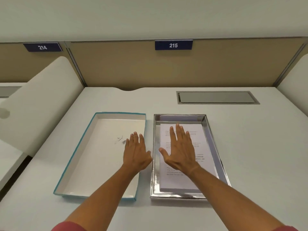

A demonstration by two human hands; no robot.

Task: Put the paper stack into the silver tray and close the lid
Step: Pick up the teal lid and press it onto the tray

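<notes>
Paper stack (181, 179): lies flat inside silver tray (221, 165), under the right hand (180, 151), which is spread flat, fingers wide, holding nothing. Lid (93, 157): teal-edged, upturned, beneath the left hand (136, 152), also flat and empty, just beside the tray.

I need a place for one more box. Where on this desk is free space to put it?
Bare desk lies right of the silver tray, up to the metal hatch. A bare strip also runs behind the teal-edged lid, and another along the near edge. The middle is crowded: lid and tray lie close together, with the left hand and the right hand over them.
</notes>
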